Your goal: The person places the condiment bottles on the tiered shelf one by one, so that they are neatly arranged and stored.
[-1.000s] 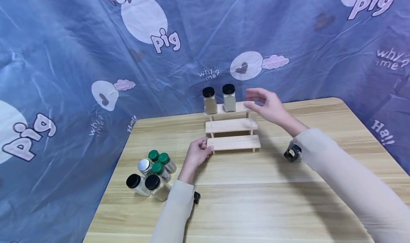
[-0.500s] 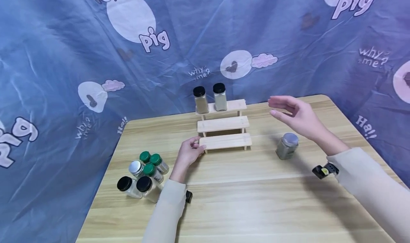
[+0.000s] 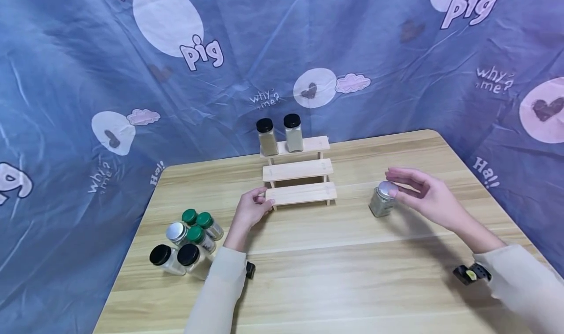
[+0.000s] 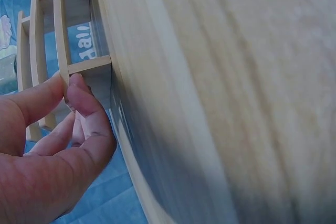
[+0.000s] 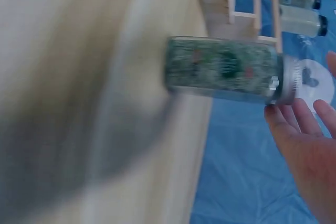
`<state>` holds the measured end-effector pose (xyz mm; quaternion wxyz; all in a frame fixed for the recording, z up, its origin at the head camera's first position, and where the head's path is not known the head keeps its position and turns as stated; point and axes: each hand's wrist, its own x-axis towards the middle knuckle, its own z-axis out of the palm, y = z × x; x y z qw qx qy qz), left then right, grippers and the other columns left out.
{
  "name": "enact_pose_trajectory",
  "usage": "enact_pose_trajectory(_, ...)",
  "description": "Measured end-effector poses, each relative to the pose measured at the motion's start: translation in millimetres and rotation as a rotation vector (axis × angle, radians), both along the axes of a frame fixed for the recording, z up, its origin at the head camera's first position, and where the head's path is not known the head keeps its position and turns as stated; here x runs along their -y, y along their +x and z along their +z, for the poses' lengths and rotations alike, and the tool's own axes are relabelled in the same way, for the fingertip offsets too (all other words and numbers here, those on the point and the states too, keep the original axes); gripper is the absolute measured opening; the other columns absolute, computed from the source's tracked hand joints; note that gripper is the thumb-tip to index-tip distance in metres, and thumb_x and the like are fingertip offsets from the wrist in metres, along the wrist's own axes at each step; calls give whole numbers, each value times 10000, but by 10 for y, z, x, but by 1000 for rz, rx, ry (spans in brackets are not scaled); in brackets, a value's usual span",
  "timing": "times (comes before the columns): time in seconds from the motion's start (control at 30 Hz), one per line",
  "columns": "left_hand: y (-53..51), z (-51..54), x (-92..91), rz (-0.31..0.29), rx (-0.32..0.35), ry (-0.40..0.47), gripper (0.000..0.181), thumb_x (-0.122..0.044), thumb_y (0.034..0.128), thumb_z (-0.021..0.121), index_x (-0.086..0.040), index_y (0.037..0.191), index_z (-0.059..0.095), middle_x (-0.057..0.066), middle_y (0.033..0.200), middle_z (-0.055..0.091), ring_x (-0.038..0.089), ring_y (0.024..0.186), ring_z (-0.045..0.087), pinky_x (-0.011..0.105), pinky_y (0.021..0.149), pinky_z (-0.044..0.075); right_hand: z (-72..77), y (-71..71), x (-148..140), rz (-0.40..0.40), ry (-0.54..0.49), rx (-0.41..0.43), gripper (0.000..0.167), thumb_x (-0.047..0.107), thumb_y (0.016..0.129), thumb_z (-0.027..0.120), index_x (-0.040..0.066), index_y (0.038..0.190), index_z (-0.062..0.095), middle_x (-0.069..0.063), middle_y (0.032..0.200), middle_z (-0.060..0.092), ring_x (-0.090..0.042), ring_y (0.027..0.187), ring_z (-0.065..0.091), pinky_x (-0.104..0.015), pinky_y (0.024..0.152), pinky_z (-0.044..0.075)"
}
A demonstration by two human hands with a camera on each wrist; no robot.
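Beside the lid of the silver-lidded jar [image 3: 381,200] with the right hand [image 3: 425,197], with fingers parted and loosely bent, not closed around it; impossible to tell whether touching yet. Seen standing, apparently upright, on the table [image 3: 343,280], out to the right of the wooden shelf [image 3: 297,169] and toward the far-right corner. Pinching the left end of the shelf's lowest tier between thumb and forefinger of the left hand [image 3: 252,209].

Already up on the top tier, judging by how things lie: just a tan-filled jar [image 3: 269,142] at the left end and a pale-filled jar [image 3: 294,137] near the middle, with bare wood on to the right end. Nothing on either lower tier. Early going, by that count, with seven jars as yet off the shelf: the one by the right hand, plus, bunched near the table's left edge, three green-lidded jars [image 3: 210,226], a second silver-lidded jar [image 3: 178,233] and two black-lidded jars [image 3: 168,260]. Hung behind the far edge: a blue printed cloth [image 3: 238,99].
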<state>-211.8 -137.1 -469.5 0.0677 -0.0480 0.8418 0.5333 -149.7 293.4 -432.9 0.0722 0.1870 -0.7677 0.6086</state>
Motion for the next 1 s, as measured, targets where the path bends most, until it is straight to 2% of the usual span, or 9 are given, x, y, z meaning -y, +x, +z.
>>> enact_pose_trajectory(0.13,-4,-4,0,3,-2,-3,525,-66,945,772,-14,1443,612,44,846,667,144,666,673,210,595,542,-171,50,-25,35,-36,32,597,-210,860,718,-211,1407,479,108,1343,701,13,1214,679,-169,988,574)
enact_pose_trajectory(0.33,-3,-23,10,2,8,-11,523,-68,949,768,-23,1446,612,24,834,638,213,713,706,215,598,546,-349,60,-42,9,82,68,621,-150,858,765,-197,1405,477,224,1270,668,94,1143,665,-140,940,582)
enact_pose_trajectory(0.5,9,-27,26,-3,20,-18,525,-74,953,765,-19,1451,605,32,844,642,199,708,699,184,577,520,-409,49,-76,-8,171,116,582,-71,881,788,-163,1385,512,309,1203,646,137,1100,644,-115,913,584)
enact_pose_trajectory(0.67,0,-21,19,1,20,-19,528,-80,949,772,-27,1449,609,30,853,646,198,719,708,251,640,599,-453,27,-126,-12,230,144,526,-1,905,794,-124,1358,556,339,1150,648,155,1081,630,-88,899,573)
enact_pose_trajectory(0.8,-11,-17,6,9,23,-4,533,-67,943,774,-24,1448,608,24,856,635,201,733,713,304,688,640,-481,-4,-158,-9,242,133,512,8,901,801,-107,1347,576,324,1146,661,147,1083,635,-81,908,565)
enact_pose_trajectory(1.0,-18,-14,-8,21,27,14,532,-51,935,779,-19,1439,615,25,880,616,188,749,712,306,695,645,-508,-42,-150,-5,215,98,489,-37,872,813,-96,1303,589,273,1134,698,114,1063,669,-85,882,576)
